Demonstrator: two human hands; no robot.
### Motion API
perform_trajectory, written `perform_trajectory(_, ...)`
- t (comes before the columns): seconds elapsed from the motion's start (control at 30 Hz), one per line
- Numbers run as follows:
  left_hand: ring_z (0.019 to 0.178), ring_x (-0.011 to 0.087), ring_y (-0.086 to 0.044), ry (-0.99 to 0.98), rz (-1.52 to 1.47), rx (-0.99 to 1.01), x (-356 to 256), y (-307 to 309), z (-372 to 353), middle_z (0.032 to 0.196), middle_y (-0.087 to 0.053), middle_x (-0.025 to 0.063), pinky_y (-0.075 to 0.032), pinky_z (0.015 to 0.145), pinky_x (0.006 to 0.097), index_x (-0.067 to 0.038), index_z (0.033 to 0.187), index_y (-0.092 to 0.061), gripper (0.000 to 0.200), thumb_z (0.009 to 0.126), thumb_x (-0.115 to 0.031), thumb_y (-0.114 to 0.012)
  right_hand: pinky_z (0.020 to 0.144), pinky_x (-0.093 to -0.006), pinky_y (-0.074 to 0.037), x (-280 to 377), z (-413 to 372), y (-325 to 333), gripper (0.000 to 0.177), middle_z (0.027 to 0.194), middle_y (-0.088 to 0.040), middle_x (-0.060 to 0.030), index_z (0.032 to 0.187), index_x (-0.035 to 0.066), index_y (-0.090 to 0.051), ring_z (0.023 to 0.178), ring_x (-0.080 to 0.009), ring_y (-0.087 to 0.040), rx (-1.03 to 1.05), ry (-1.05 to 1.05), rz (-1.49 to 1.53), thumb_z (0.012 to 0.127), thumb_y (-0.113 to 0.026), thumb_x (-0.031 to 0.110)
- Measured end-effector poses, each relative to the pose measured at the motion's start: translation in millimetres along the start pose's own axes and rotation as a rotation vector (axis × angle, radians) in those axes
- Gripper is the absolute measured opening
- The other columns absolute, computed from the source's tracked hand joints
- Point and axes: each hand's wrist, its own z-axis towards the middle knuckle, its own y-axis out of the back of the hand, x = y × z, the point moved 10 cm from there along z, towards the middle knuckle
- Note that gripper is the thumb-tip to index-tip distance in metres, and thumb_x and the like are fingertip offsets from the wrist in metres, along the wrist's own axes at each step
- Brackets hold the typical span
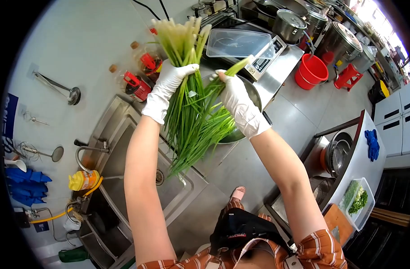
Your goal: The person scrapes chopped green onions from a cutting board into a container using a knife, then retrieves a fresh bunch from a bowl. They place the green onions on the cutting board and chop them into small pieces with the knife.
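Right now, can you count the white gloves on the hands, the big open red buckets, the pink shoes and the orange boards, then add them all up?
White gloves: 2, on the left hand and right hand, both holding green onions
Big open red buckets: 1
Pink shoes: 1 showing
Orange boards: 1
Total: 5

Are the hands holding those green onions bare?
No: the left hand and the right hand both wear white gloves as they hold the green onions.
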Motion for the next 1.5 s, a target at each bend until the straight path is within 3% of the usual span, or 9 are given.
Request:
perform_trajectory(0.27,0.073,0.016,-0.066,-0.182,-0.085,-0.346,-41,109,-15,0.088,-0.067,0.0074,-0.057,0.063,0.0313,-0.003,0.102,-0.065,0.028,0.079,-0.016,-0.074,0.073,-0.0369,-0.052,-68,38,144,0.022,0.09,-0.061,-0.0116,0.103,0.0,-0.056,0.076,-0.0265,-0.059,-0.435,-0.232,0.199,0.094,-0.061,0.019)
perform_trajectory(0.4,0.081,0.0182,-0.065,-0.122,-0.086,-0.474,-103,152,-69,0.095,-0.066,0.0066,-0.057,0.06,0.0333,-0.006,0.109,-0.063,0.034,0.085,-0.03,-0.068,0.108,-0.0385,-0.035,-68,22,167,0.062,0.135,-0.047,-0.026,0.132,-0.006,-0.043,0.128,-0.0318,-0.042,-0.296,-0.292,-0.311,0.092,-0.063,0.038)
perform_trajectory(0.53,0.084,0.0191,-0.066,-0.322,-0.025,-0.605,-153,233,-123,0.095,-0.065,0.0089,-0.057,0.071,0.0338,-0.001,0.108,-0.062,0.03,0.086,-0.02,-0.068,0.088,-0.039,-0.051,-59,18,173,0.056,0.13,-0.05,-0.0215,0.13,-0.003,-0.046,0.111,-0.0346,-0.055,-0.182,-0.34,-0.566,0.091,-0.065,0.032)
perform_trajectory(0.6,0.084,0.0196,-0.066,-0.4,0.01,-0.675,-172,265,-159,0.095,-0.065,0.0095,-0.056,0.075,0.0334,0.001,0.107,-0.062,0.027,0.087,-0.016,-0.068,0.063,-0.0342,-0.047,-39,18,189,0.037,0.082,-0.063,-0.0101,0.104,-0.002,-0.064,0.067,-0.022,-0.059,-0.496,-0.292,-0.827,0.086,-0.07,0.029)
perform_trajectory(0.8,0.094,0.0185,-0.063,-0.462,0.251,-1.037,-180,353,-259,0.11,-0.063,0.0096,-0.052,0.084,0.0306,0.002,0.12,-0.058,0.046,0.079,-0.005,-0.076,0.075,-0.0314,-0.05,50,-23,112,0.033,0.098,-0.067,-0.0137,0.112,-0.005,-0.059,0.084,-0.0212,-0.062,-0.374,0.39,-1.153,0.088,-0.067,0.017)
perform_trajectory(1.0,0.097,0.0172,-0.06,-0.52,0.266,-1.048,-188,376,-290,0.115,-0.061,0.0093,-0.05,0.087,0.0288,0.004,0.126,-0.051,0.058,0.074,0.001,-0.077,0.074,-0.0259,-0.049,39,-58,52,0.022,0.093,-0.069,-0.0089,0.108,-0.003,-0.063,0.081,-0.0148,-0.063,-0.107,0.4,-0.914,0.09,-0.064,0.008)
perform_trajectory(1.2,0.084,0.0163,-0.064,-0.476,-0.078,-0.872,-212,325,-262,0.098,-0.066,0.0072,-0.054,0.076,0.029,0.002,0.109,-0.062,0.033,0.079,-0.002,-0.074,0.072,-0.0249,-0.048,27,-119,7,0.017,0.086,-0.068,-0.0064,0.105,-0.002,-0.066,0.079,-0.0108,-0.062,0.216,0.292,-0.957,0.092,-0.059,0.008)
perform_trajectory(1.37,0.079,0.0148,-0.062,-0.198,0.127,-0.678,-239,194,-213,0.089,-0.065,0.0032,-0.052,0.064,0.0293,-0.008,0.105,-0.066,0.034,0.081,-0.031,-0.073,0.084,-0.0376,-0.049,62,-216,-16,0.023,0.096,-0.068,-0.0195,0.106,0.002,-0.066,0.092,-0.0319,-0.065,0.325,0.398,-1.163,0.09,-0.059,0.017)
perform_trajectory(1.5,0.109,0.0129,-0.055,-0.067,0.224,-0.48,-247,52,-197,0.12,-0.06,0.0056,-0.045,0.093,0.0334,-0.015,0.124,-0.062,0.039,0.092,-0.036,-0.057,0.085,-0.0414,-0.049,97,-309,34,0.028,0.101,-0.066,-0.0219,0.105,0.002,-0.065,0.096,-0.0383,-0.063,0.219,0.344,-1.187,0.089,-0.059,0.024)
